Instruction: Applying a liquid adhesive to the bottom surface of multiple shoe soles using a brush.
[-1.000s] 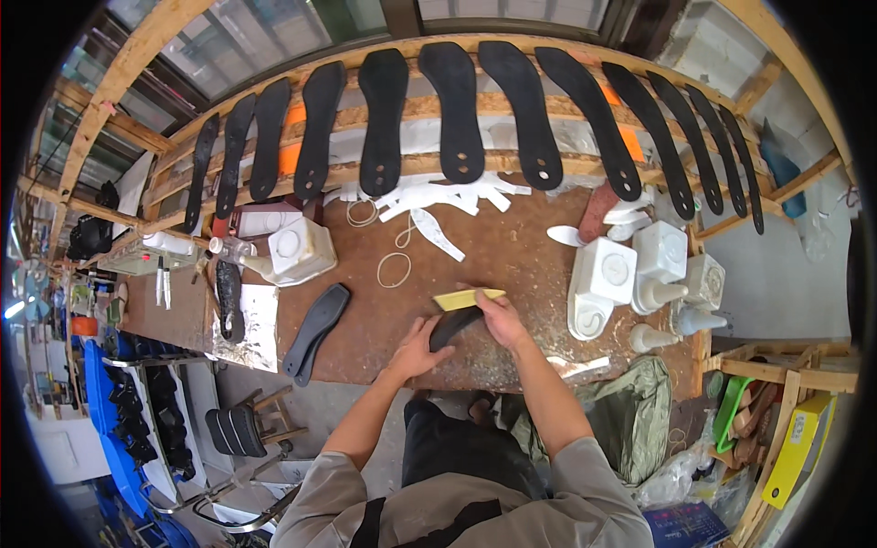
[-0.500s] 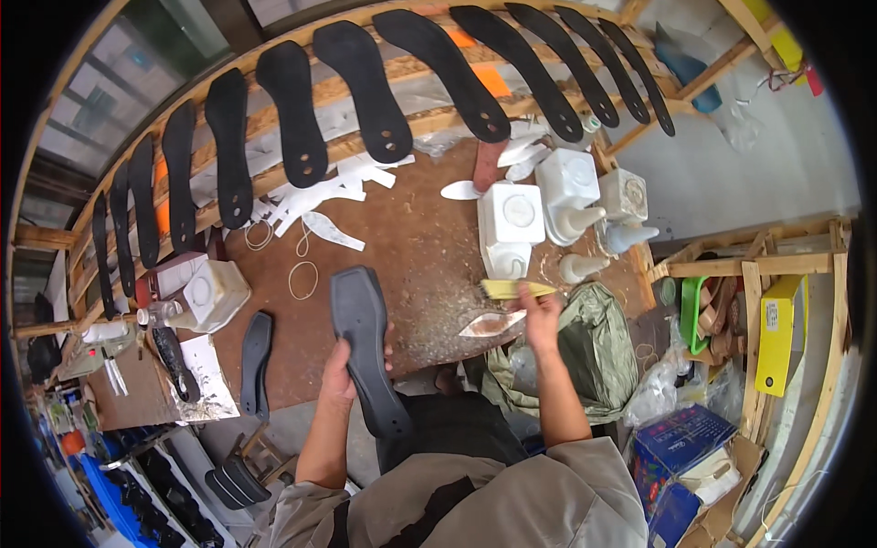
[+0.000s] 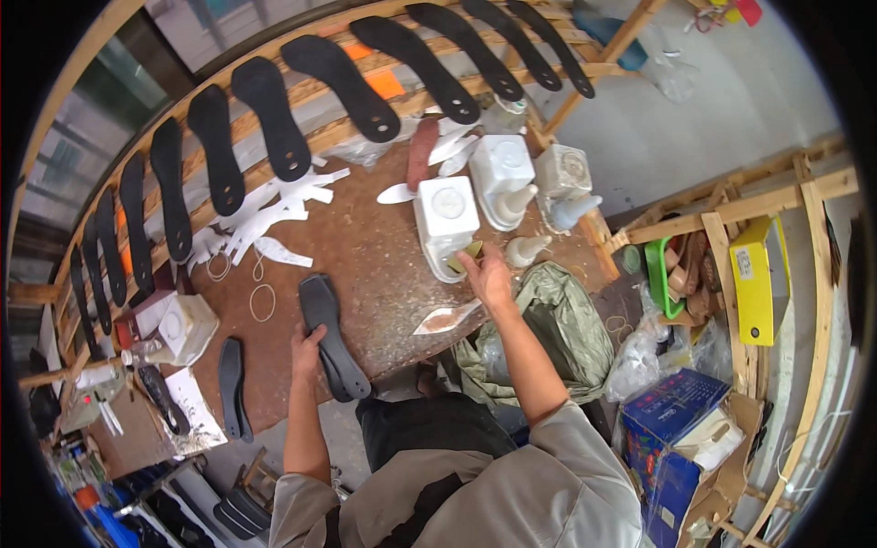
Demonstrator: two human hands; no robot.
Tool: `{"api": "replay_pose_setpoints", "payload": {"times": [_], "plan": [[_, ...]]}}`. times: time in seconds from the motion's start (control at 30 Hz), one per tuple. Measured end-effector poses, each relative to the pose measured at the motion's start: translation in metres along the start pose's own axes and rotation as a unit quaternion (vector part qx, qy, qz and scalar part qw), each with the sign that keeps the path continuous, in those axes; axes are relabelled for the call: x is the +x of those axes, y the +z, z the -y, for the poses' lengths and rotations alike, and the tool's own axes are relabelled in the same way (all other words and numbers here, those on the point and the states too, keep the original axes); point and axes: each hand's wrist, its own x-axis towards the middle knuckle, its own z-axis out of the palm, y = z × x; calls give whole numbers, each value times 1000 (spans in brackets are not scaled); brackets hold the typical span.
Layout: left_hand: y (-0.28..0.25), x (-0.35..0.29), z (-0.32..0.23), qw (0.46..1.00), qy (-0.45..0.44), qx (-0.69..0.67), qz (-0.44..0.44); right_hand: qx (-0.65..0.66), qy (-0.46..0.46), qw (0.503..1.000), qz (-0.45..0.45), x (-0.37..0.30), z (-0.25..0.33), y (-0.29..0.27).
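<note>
My left hand (image 3: 308,349) is closed around the edge of a black shoe sole (image 3: 322,306) at the front of the workbench; a second layer seems to lie under it. My right hand (image 3: 491,277) pinches a flat yellow strip (image 3: 468,259), whose kind I cannot make out. The strip is at the open mouth of a white cut plastic jug (image 3: 448,205), its lower end hidden there. Just below the jug lies a white leaf-shaped piece (image 3: 447,319) with a brownish middle. Another black sole pair (image 3: 232,384) rests on the bench to the left.
Many black soles (image 3: 271,114) lean along a wooden rack behind the brown bench (image 3: 356,219). White scraps (image 3: 274,212) lie below it. More white jugs (image 3: 501,178) stand right. A green plastic bag (image 3: 566,333) hangs at the bench's front right, near a blue box (image 3: 671,425).
My right hand has brought the yellow strip to the jug's mouth. My left hand has turned the sole and its end has swung forward. The whole view has shifted and rotated.
</note>
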Motion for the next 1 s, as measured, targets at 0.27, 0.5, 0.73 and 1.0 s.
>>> {"api": "replay_pose_setpoints", "payload": {"times": [0.27, 0.5, 0.73, 1.0], "plan": [[-83, -65, 42, 974, -98, -200, -32, -2, 40, 964, -262, 15, -90, -50], [-97, -126, 83, 941, -86, -311, -102, 466, 268, 839, -84, 60, -93, -73], [-94, -139, 82, 951, -123, -246, -144, 273, 54, 959, 60, 19, -32, -20], [-95, -180, 68, 955, -86, -192, -208, -96, 15, 989, 112, -14, -10, 3]]}}
